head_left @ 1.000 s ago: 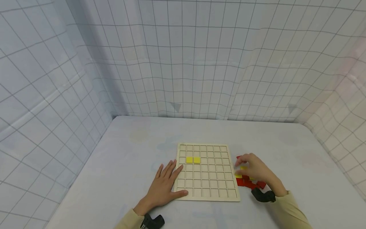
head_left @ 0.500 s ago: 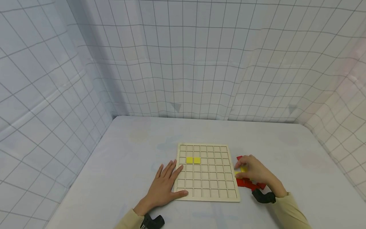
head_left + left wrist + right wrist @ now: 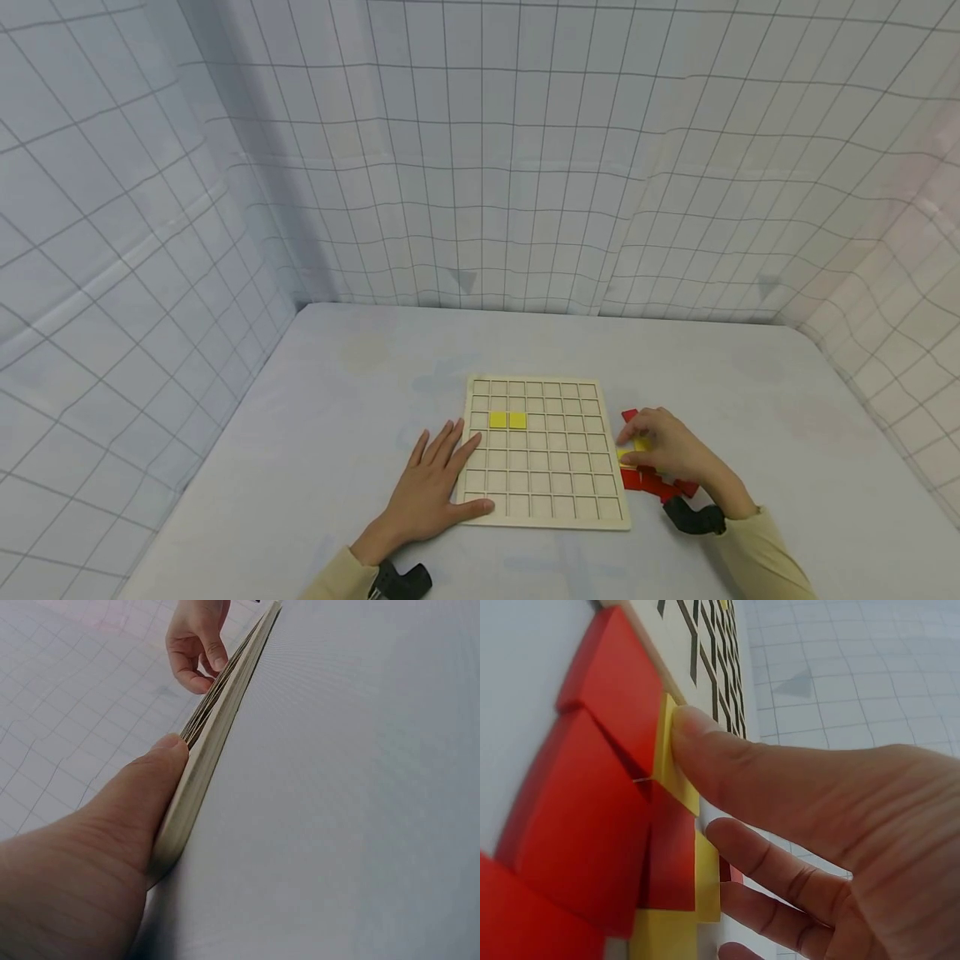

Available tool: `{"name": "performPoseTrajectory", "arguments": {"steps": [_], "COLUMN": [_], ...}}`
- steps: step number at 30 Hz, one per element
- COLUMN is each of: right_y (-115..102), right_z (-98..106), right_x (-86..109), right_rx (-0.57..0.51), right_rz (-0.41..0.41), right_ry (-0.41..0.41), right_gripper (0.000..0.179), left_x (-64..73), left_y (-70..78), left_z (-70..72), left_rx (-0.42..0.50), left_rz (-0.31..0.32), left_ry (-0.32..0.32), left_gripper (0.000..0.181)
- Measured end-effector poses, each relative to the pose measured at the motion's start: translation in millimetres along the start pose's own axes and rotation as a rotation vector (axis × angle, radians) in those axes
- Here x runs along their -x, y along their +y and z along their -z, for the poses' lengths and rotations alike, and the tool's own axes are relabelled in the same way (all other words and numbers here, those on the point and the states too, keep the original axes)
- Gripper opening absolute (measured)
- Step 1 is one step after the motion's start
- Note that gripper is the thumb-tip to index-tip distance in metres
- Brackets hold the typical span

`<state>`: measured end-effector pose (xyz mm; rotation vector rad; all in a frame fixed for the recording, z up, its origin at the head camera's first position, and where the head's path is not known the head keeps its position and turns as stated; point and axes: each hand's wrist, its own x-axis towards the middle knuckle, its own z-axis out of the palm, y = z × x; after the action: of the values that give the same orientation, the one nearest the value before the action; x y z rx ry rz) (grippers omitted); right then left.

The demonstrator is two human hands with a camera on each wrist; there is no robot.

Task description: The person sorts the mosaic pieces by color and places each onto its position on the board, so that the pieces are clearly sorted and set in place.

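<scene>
A pale wooden grid board lies flat on the table, with two yellow square tiles side by side in its cells. My left hand rests on the board's left edge, fingers spread and thumb on the lower left corner. Just past the right edge, my right hand bends over a loose heap. In the right wrist view its thumb touches a yellow tile, with a fingertip by the tile's other end. Red tiles overlap around it. The right hand hides part of the heap.
More red tiles lie beside the board, one red tile at the heap's far end. A white table extends around the board. White grid-patterned sheets hang behind and at both sides.
My right thumb and forefinger have come down lower onto the yellow tile, and more of the heap's yellow shows. The left hand and the board stay in place.
</scene>
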<state>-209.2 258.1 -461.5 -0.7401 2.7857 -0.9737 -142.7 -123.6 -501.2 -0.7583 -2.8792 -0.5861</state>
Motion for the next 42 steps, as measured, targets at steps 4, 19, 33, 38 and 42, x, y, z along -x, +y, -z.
{"name": "performPoseTrajectory", "arguments": {"steps": [4, 19, 33, 38, 42], "right_y": [0.1, 2.6, 1.4, 0.9, -0.6], "right_z": [-0.3, 7.5, 4.2, 2.1, 1.5], "right_x": [1.0, 4.6, 3.9, 3.3, 2.8], "right_rx": [-0.003, -0.01, -0.014, 0.017, 0.046], "right_rz": [0.005, -0.011, -0.043, -0.064, -0.073], "right_ry": [0.005, -0.06, -0.02, -0.012, -0.008], "right_gripper": [0.017, 0.022, 0.019, 0.02, 0.02], "left_x": [0.0, -1.0, -0.9, -0.4, -0.2], "left_y": [-0.4, 0.1, -0.1, 0.1, 0.1], "left_z": [-1.0, -1.1, -0.7, -0.4, -0.6], "left_rx": [0.004, 0.002, -0.002, 0.009, 0.008], "left_rz": [0.0, 0.006, -0.001, 0.001, 0.003], "left_ry": [0.003, 0.003, 0.009, 0.004, 0.005], "left_gripper": [0.089, 0.09, 0.089, 0.09, 0.09]}}
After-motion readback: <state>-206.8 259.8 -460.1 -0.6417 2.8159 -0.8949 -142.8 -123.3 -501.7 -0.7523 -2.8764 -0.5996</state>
